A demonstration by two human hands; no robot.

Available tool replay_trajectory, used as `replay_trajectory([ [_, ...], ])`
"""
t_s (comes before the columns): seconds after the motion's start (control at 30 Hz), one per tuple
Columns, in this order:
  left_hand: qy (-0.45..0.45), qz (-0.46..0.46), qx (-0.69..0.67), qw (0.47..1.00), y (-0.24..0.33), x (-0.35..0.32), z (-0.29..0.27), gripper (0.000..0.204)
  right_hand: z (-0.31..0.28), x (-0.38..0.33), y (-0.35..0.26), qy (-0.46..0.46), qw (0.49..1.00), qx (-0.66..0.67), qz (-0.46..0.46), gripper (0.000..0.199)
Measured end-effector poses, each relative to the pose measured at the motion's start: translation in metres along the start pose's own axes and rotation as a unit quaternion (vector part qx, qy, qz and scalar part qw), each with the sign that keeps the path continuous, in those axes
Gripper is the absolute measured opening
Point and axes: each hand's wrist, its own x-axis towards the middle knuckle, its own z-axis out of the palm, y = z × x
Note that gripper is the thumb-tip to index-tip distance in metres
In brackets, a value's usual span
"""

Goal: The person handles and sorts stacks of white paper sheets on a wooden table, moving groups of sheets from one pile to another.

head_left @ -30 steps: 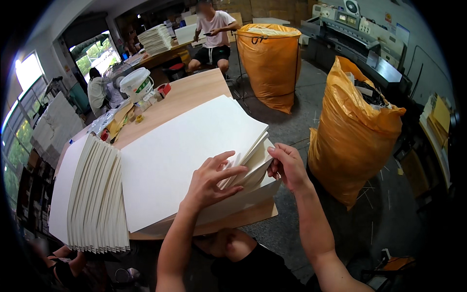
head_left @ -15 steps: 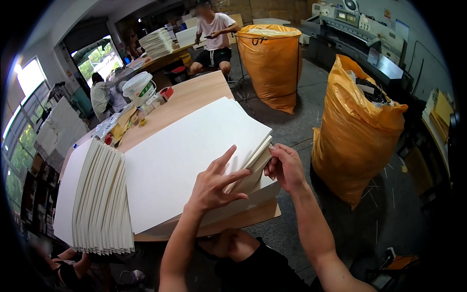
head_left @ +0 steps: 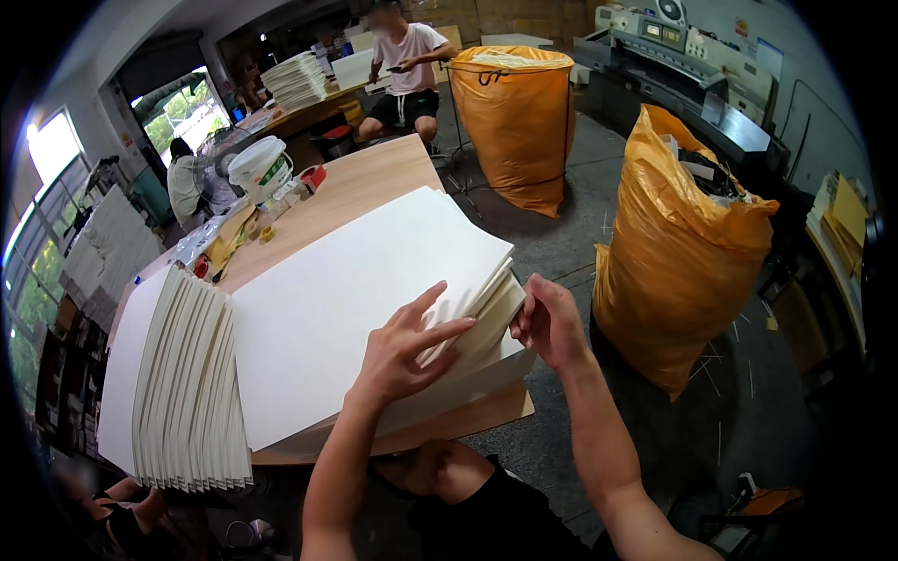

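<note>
Workshop interior, wooden table (head_left: 374,178) running from upper centre to lower centre of frame. Stack of cream paper sheets (head_left: 355,290) lies mid-frame on table, plain, unprinted, right corner fanned upward. Left hand (head_left: 402,351) flat on top sheet, fingers spread, gripping nothing. Right hand (head_left: 550,320) at stack's right corner, fingers curled, pinching lifted sheet edges. Second fanned pile (head_left: 182,383) lower left. Two orange sacks (head_left: 678,252), both stuffed full, at right and upper centre. One white bucket (head_left: 260,168) upper left.
</note>
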Motion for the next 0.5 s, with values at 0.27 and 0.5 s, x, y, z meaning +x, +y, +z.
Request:
replay_trajectory([
  [0.27, 0.027, 0.04, 0.02, 0.999, -0.004, -0.003, 0.004, 0.036, 0.01, 0.006, -0.002, 0.016, 0.999, -0.031, 0.011, 0.033],
  [0.5, 0.022, 0.023, 0.024, 0.999, 0.003, -0.001, 0.002, 0.057, 0.015, 0.008, -0.001, 0.025, 0.999, -0.021, 0.009, 0.033],
])
